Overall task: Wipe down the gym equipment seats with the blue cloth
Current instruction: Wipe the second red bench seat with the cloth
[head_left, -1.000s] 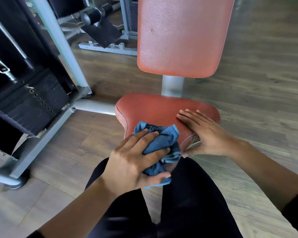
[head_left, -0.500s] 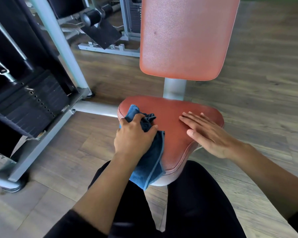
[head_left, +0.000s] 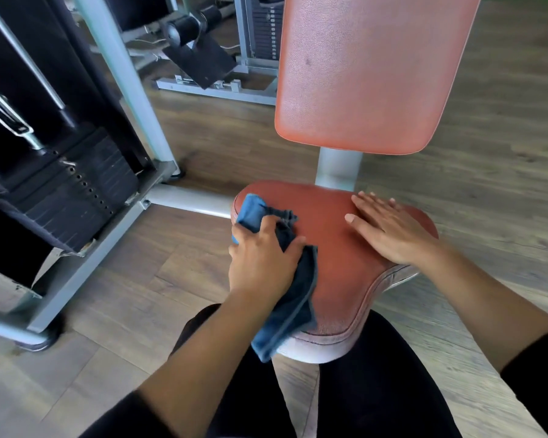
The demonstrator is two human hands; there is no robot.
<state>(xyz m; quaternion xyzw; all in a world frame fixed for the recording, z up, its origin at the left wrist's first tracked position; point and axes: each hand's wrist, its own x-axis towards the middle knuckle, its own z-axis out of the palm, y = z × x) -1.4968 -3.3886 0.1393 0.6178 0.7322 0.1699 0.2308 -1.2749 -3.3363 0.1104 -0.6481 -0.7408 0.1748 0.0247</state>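
Head view: blue cloth (head_left: 285, 298) bunched under left hand's (head_left: 261, 257) fingers (head_left: 293, 243).

Cloth (head_left: 285, 298) on seat's (head_left: 339, 257) left side, backrest (head_left: 367, 71) behind.

Blue cloth (head_left: 285, 314) on red seat (head_left: 336, 257)

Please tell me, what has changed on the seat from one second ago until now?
The left hand carried the cloth from the seat's near front edge to its far left corner, one end now hanging off the side. It kept its grip throughout. The right hand stayed flat on the seat's right side; the backrest did not change.
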